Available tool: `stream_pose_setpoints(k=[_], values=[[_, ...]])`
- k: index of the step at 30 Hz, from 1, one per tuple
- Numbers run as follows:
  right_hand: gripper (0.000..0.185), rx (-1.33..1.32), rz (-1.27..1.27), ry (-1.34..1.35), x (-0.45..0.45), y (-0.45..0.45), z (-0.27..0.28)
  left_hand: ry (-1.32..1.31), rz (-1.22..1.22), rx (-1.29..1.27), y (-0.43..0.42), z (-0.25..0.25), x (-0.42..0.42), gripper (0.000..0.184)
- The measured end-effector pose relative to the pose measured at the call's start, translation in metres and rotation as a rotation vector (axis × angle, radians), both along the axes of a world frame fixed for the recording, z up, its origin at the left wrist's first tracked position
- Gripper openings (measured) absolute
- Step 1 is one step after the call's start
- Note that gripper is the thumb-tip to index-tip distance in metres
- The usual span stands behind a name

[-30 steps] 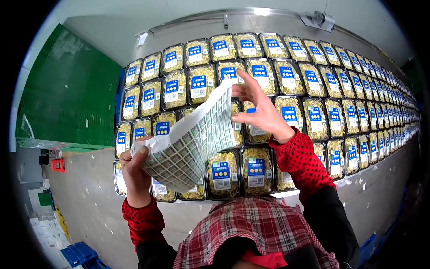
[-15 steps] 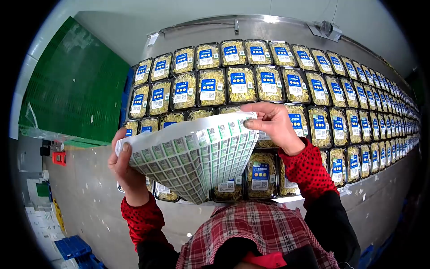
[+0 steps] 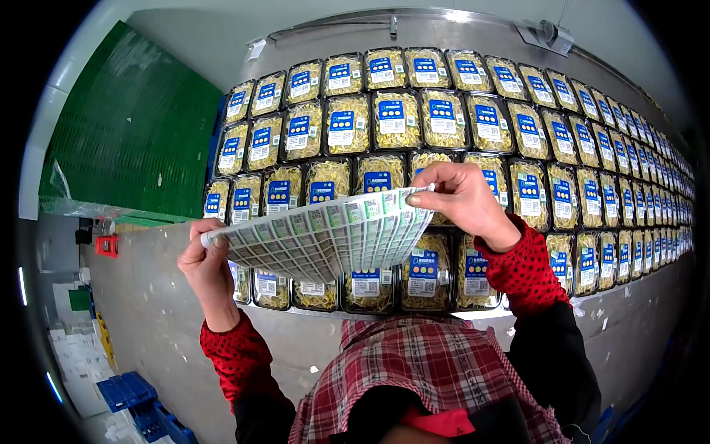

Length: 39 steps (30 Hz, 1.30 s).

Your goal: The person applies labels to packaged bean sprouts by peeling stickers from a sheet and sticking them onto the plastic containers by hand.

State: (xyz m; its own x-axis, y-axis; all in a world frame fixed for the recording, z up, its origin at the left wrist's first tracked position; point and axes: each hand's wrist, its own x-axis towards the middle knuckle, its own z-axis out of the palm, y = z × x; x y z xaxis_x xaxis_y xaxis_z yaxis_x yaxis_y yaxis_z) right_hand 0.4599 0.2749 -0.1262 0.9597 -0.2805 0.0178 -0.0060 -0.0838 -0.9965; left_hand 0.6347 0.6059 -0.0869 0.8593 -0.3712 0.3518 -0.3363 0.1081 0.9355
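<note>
Here, a label sheet [image 3: 325, 233] stretches above the near packs [image 3: 423, 285] | left hand [image 3: 205, 263] pinches its left end, right hand [image 3: 466, 203] its right corner | long axis between grips, rising rightward; free edge toward the apron [image 3: 414, 355], neither hand nearer.

One left hand [image 3: 208, 266] and one right hand [image 3: 466, 201] are gripping one sheet of stickers [image 3: 325, 237]; four rows of sprout packs [image 3: 442, 118] are lying on one table [image 3: 322, 44].
</note>
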Motion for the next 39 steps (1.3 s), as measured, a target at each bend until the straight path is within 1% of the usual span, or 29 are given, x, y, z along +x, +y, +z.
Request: stream_pose_setpoints(k=[3,5,7,8,11,13,14,15,17,19,21,22,24,25,27,29,31,32,33,34,36,37,39], values=[[0.015,-0.056,0.005,0.037,-0.010,0.007,0.006,0.025,0.015,-0.026,0.007,-0.005,0.008,0.008],[0.015,-0.082,-0.025,0.041,-0.013,0.015,0.006,-0.019,-0.114,-0.040,0.003,-0.003,0.013,0.010],[0.016,-0.109,-0.057,-0.013,-0.018,0.024,0.005,-0.023,-0.178,-0.017,-0.001,0.004,0.016,0.012],[0.017,-0.158,-0.022,-0.036,-0.020,0.032,0.010,-0.016,-0.196,0.011,-0.001,0.008,0.017,0.014],[0.017,-0.221,0.011,0.041,-0.021,0.045,0.007,0.037,-0.183,0.080,0.012,0.014,0.024,0.018],[0.020,-0.208,0.019,0.027,-0.022,0.050,0.005,-0.023,-0.182,0.132,0.020,0.014,0.029,0.018],[0.022,-0.114,0.050,0.086,-0.023,0.054,0.008,-0.096,-0.195,0.104,0.021,0.015,0.030,0.017],[0.025,-0.016,0.082,0.149,-0.024,0.058,0.009,-0.093,-0.200,0.108,0.022,0.016,0.031,0.017],[0.027,0.047,0.086,0.146,-0.021,0.066,0.001,-0.197,-0.206,0.146,0.025,0.019,0.032,0.016],[0.026,-0.126,0.058,0.117,-0.017,0.070,-0.005,-0.242,-0.219,0.142,0.029,0.022,0.032,0.016],[0.025,-0.148,0.072,0.118,-0.012,0.071,-0.008,-0.286,-0.231,0.140,0.035,0.025,0.033,0.016],[0.025,-0.282,0.117,-0.111,-0.004,0.069,-0.010,-0.267,-0.243,0.143,0.036,0.025,0.034,0.016],[0.027,-0.440,0.140,-0.294,0.002,0.073,-0.002,-0.238,-0.258,0.149,0.036,0.024,0.034,0.017],[0.027,-0.438,0.142,-0.287,0.005,0.076,0.004,-0.220,-0.265,0.181,0.034,0.023,0.034,0.016],[0.026,-0.284,0.182,-0.047,0.012,0.084,0.011,-0.200,-0.270,0.218,0.030,0.020,0.032,0.016],[0.024,-0.303,0.179,-0.054,0.017,0.086,0.005,-0.108,-0.200,0.261,0.026,0.017,0.032,0.013],[0.024,-0.431,0.198,-0.061,0.018,0.088,0.002,-0.073,-0.188,0.274,0.023,0.014,0.029,0.013],[0.021,-0.494,0.164,-0.109,0.018,0.089,-0.001,-0.014,-0.151,0.307,0.022,0.012,0.027,0.011],[0.021,-0.493,0.166,-0.105,0.019,0.092,-0.005,0.044,-0.116,0.338,0.020,0.011,0.027,0.010],[0.020,-0.590,0.124,-0.103,0.020,0.093,-0.010,0.047,-0.118,0.335,0.020,0.007,0.028,0.010],[0.018,-0.763,0.036,-0.126,0.022,0.094,-0.020,0.167,-0.050,0.402,0.019,-0.006,0.035,0.007],[0.016,-0.847,-0.023,-0.177,0.023,0.094,-0.027,0.145,-0.021,0.447,0.013,-0.007,0.035,0.005],[0.013,-0.901,-0.106,-0.239,0.025,0.094,-0.033,0.257,0.053,0.440,0.006,-0.012,0.035,0.007]])
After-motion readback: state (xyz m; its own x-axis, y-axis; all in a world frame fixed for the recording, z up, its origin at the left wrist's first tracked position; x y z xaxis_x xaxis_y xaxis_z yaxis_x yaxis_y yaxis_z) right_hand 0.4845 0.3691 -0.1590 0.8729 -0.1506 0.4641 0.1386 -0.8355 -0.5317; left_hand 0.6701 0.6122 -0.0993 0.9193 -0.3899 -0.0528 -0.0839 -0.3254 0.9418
